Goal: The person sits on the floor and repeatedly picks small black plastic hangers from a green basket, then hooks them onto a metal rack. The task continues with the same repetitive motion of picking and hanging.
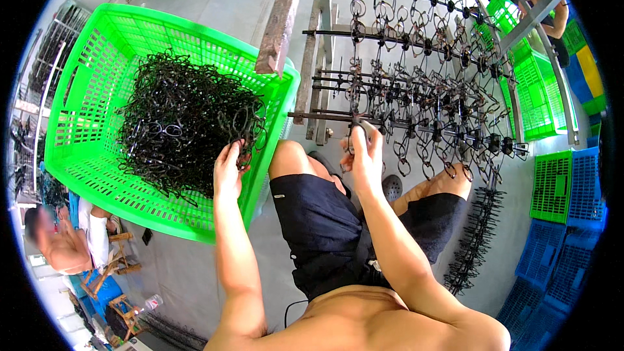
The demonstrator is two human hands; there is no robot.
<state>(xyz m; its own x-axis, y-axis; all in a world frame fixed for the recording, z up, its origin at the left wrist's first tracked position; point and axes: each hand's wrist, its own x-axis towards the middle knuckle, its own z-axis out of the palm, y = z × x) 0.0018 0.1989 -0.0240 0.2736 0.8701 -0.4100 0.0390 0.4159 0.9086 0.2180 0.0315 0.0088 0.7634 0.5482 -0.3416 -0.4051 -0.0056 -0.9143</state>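
My left hand [229, 168] reaches over the right side of a bright green plastic basket [162, 23], fingers curled around some thin dark looped pieces. A large heap of black, shiny looped pieces [179, 123] fills the middle of that basket. Raised in front of my knees, my right hand [364, 153] pinches a dark looped piece at the left end of a horizontal rod [325, 116]. From this rod and the others above it hang many similar dark looped pieces [426, 149]. The exact kind of these pieces cannot be made out.
A metal rack post [283, 19] stands between basket and rods. Strung dark pieces [474, 240] lie on the floor at right. Green crates [551, 185] and blue crates [543, 250] are stacked far right. One person [556, 19] is at upper right, another [65, 247] sits at lower left.
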